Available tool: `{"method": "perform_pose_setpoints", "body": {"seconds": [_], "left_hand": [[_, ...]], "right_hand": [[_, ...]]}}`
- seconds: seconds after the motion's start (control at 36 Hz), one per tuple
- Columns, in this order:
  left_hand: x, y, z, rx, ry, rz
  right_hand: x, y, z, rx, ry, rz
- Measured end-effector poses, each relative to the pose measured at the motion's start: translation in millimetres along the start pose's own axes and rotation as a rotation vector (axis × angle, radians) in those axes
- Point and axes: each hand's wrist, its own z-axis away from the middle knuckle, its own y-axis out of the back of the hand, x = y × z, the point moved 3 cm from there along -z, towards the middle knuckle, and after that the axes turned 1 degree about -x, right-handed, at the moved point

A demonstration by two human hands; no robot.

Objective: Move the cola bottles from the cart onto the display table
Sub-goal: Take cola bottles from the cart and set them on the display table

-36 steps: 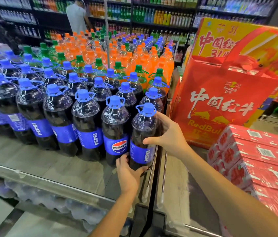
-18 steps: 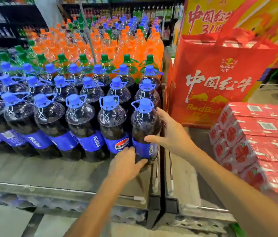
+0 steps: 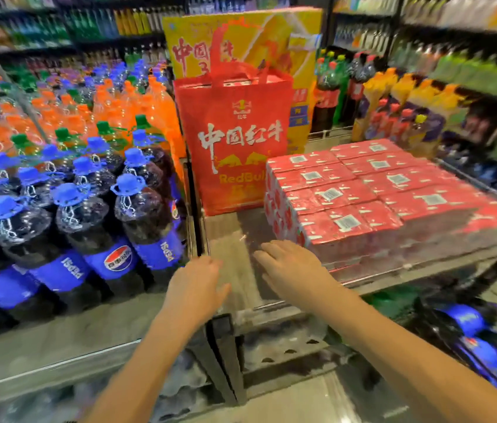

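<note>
Rows of large cola bottles (image 3: pixel 88 227) with blue caps and blue Pepsi labels stand on the display table (image 3: pixel 58 340) at the left. The rightmost front bottle (image 3: pixel 146 221) stands at the table's right edge. My left hand (image 3: pixel 195 288) hovers just right of it, fingers relaxed and holding nothing. My right hand (image 3: pixel 290 267) is spread open over the neighbouring table, also free of any bottle. More cola bottles (image 3: pixel 470 337) lie low at the lower right, blurred.
A red Red Bull bag (image 3: pixel 235 141) stands behind my hands, with a yellow sign above it. Stacked red cartons (image 3: pixel 363 190) fill the right table. Orange and green-capped bottles (image 3: pixel 113 105) stand behind the cola. Drink shelves line the back and right.
Both hands have let go of the rightmost front cola bottle and moved right, away from it. The view has swung to the right, toward the red cartons and the low bottles.
</note>
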Motion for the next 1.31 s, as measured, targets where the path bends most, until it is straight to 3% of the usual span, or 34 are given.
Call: {"method": "perform_pose_setpoints", "body": {"seconds": [0.14,0.28,0.64,0.92,1.31], "left_hand": [[101.4,-0.8,17.5,-0.013,-0.186,-0.004],[201.2,-12.0,40.3,-0.036,-0.396,0.004],[420.1,-35.6,107.1,-0.120,-0.901,-0.095],[513.8,-54.4,75.4,-0.165,-1.118,-0.104],[583.1,-76.0,-28.2,-0.339,-1.253,-0.066]], "right_hand": [[30.3,18.1,114.4,-0.022,-0.230,0.013],[54.5,29.5,231.3,-0.158,-0.487,-0.012],[77.4,50.6,465.1,-0.206,-1.087,-0.058],[125.0,41.6,519.4,-0.303,-1.369,-0.103],[206.3,13.9,501.4,-0.309,-1.609,-0.179]]}}
